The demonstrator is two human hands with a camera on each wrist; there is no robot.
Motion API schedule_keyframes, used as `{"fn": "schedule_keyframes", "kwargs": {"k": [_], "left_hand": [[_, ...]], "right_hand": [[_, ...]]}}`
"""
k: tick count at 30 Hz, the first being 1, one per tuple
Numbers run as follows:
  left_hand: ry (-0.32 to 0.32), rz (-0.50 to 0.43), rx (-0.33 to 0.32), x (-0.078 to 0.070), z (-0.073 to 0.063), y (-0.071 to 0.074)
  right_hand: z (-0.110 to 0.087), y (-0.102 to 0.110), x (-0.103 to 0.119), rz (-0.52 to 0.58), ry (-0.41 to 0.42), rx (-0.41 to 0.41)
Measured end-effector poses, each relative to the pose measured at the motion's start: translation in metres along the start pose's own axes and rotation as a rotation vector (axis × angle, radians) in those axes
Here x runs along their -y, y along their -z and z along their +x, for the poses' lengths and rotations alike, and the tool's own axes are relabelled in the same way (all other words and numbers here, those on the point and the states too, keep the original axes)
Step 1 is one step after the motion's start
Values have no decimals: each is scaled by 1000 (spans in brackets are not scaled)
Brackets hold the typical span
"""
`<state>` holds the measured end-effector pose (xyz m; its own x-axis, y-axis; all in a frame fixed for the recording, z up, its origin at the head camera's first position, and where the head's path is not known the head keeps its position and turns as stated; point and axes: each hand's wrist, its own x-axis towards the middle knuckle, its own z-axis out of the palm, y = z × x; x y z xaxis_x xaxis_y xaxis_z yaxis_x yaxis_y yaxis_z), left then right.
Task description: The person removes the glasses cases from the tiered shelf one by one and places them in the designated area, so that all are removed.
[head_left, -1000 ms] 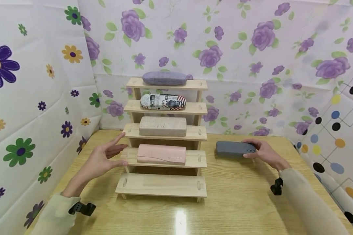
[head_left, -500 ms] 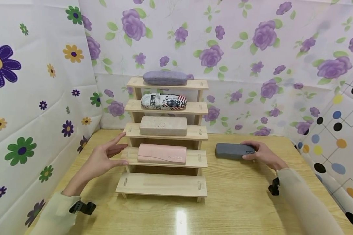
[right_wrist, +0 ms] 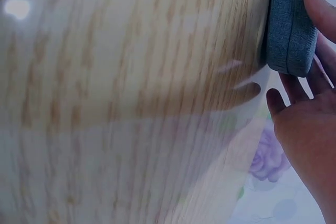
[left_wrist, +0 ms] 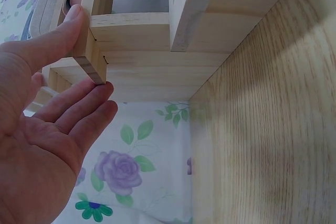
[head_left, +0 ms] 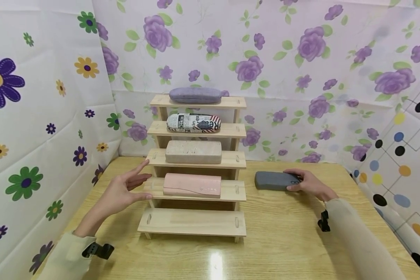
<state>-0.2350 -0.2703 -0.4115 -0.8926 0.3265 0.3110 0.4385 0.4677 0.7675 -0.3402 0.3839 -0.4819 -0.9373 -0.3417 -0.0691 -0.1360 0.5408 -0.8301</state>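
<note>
A five-tier wooden display stand (head_left: 191, 222) stands left of the middle of the table. My left hand (head_left: 117, 194) is at its left side, thumb and fingertips on opposite edges of the second tier's plank end (left_wrist: 90, 59); the index finger reaches the tier above. On the table to the right lies a dark blue-grey glasses case (head_left: 273, 181) with a small glasses mark. My right hand (head_left: 309, 184) grips its right end, thumb in front, fingers behind. In the right wrist view the thumb lies along the case's side (right_wrist: 291, 30).
Upward from the second tier, the stand bears a pink glasses case (head_left: 192, 185), a beige case (head_left: 193, 152), a newsprint-and-flag patterned case (head_left: 193, 123) and a purple-grey case (head_left: 195, 95). Floral cloth (head_left: 294, 116) hangs close behind the wooden table (head_left: 280, 241), with printed cloth at both sides.
My right hand has shifted slightly left and the blue-grey case has slid a little left with it. My left hand stays at the stand's side. The head view tilts slightly.
</note>
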Motion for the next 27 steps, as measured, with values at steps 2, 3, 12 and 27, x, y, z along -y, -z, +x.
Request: {"fn": "schedule_keyframes", "kwargs": {"k": [2,3,12,27], "left_hand": [[-2,4,-2,0,0,0],[-4,5,-2,0,0,0],[3,1,5,0,-2,2],[-9,-2,-4,0,-1,-1]], "right_hand": [[0,0,-1,-4,6,-1],[0,0,-1,-3,5,-2],[2,-1,-3,-11,12,-18],[22,3,5,-24,-11,-48]]}}
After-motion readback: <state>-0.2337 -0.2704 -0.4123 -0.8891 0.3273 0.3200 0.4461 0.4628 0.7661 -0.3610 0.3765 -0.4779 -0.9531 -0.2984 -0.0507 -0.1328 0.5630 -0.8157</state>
